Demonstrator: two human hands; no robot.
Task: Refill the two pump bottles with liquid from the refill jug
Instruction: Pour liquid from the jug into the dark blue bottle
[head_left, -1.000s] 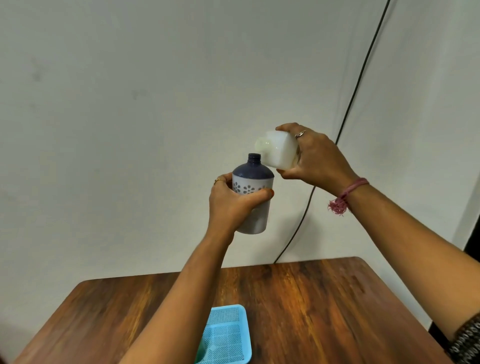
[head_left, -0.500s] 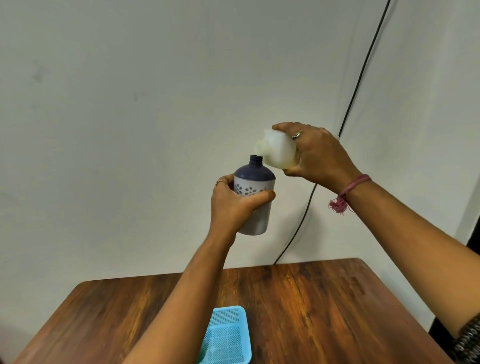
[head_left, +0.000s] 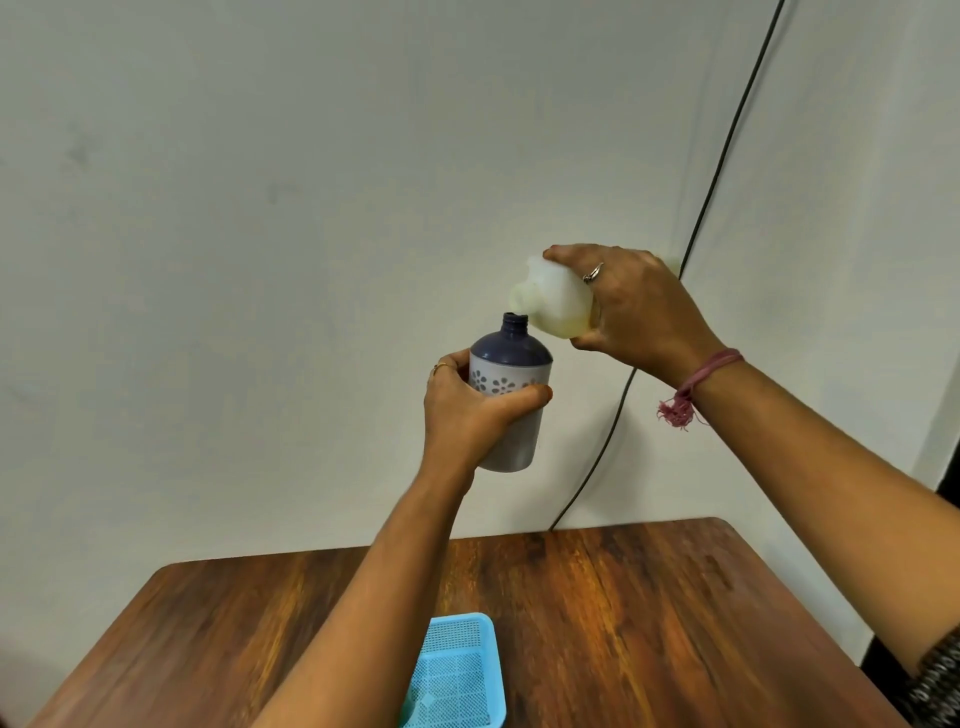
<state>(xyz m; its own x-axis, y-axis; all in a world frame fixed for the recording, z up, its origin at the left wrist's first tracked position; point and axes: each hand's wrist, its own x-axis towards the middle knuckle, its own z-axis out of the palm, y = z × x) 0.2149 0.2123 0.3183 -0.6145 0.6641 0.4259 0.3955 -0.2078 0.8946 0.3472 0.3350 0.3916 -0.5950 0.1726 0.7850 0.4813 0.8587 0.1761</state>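
High above the table, my left hand (head_left: 467, 410) grips a pump bottle (head_left: 511, 395) upright; it has a grey body with flower prints, a dark blue shoulder and an open neck with no pump on it. My right hand (head_left: 639, 306) holds the translucent white refill jug (head_left: 553, 301) tipped on its side, its mouth pointing left and sitting just above and to the right of the bottle's neck. Pale yellowish liquid shows inside the jug. No stream is visible between them. A second pump bottle is not in view.
The brown wooden table (head_left: 649, 623) lies below, with a light blue mesh tray (head_left: 457, 675) near its front edge, partly behind my left forearm. A black cable (head_left: 717, 182) runs down the white wall behind my right hand.
The jug has tilted a little further, its mouth dropping closer to the bottle's neck. Both hands stay in nearly the same place.
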